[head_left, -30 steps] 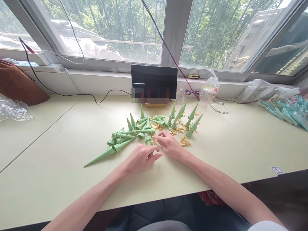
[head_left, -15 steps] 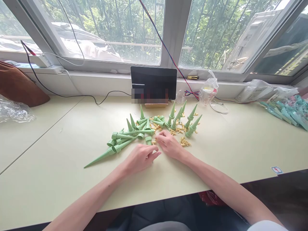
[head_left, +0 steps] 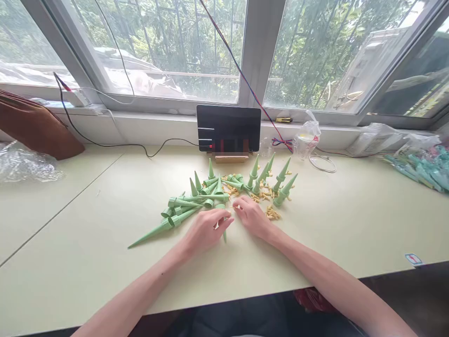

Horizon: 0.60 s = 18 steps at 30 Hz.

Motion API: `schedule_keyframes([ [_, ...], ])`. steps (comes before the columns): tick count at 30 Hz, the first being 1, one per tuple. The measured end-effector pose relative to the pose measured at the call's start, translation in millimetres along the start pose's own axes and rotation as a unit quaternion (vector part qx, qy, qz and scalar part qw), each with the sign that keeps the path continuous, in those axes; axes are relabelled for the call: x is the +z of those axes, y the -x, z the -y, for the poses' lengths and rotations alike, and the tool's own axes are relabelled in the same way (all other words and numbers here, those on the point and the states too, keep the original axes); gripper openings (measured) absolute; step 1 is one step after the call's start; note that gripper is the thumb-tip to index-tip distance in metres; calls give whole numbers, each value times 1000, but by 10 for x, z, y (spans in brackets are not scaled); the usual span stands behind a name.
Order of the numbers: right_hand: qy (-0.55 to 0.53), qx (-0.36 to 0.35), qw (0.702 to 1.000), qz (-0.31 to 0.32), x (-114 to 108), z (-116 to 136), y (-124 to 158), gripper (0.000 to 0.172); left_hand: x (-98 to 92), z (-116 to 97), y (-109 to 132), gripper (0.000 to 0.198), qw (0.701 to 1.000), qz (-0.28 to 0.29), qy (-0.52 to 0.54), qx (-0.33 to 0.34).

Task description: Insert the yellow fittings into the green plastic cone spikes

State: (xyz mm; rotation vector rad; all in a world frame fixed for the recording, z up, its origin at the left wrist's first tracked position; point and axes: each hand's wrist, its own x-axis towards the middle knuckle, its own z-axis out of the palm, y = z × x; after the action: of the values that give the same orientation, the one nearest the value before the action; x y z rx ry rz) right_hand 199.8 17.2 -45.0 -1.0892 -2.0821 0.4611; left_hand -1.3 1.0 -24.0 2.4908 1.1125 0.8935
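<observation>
In the head view, the left hand (head_left: 207, 228) curls round a green plastic spike (head_left: 225, 235), whose long axis runs tip toward the person, broad end away. The right hand (head_left: 253, 218), fingertips bunched, sits just rightward; its hold is unclear.

a black tablet (head_left: 229, 122) is leaning on a tan stand (head_left: 231, 159) at the back of the bench (head_left: 351, 215), and a black cable (head_left: 133, 143) is trailing off to its left. windows (head_left: 182, 47) are showing green foliage (head_left: 305, 51), and a red and blue wire (head_left: 229, 49) is slanting across them. a yellow and black tool (head_left: 283, 120) is lying on the sill (head_left: 164, 120) near a bagged cup (head_left: 305, 142). a white cable (head_left: 327, 172) is looping beside the cup, teal packets (head_left: 421, 171) are lying farther right, and a brown bag (head_left: 35, 124) is slumping at the left, next to crumpled clear plastic (head_left: 26, 164)
</observation>
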Motion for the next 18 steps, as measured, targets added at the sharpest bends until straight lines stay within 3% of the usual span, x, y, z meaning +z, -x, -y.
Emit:
schedule_keyframes([
  [6, -68, -60, 995, -50, -1, 95, 0, 11, -44, 10, -60, 13, 995, -60, 40, -65],
  [18, -112, -72, 990, -53, -15, 135, 11, 17, -88, 12, -60, 24, 995, -20, 74, -59],
])
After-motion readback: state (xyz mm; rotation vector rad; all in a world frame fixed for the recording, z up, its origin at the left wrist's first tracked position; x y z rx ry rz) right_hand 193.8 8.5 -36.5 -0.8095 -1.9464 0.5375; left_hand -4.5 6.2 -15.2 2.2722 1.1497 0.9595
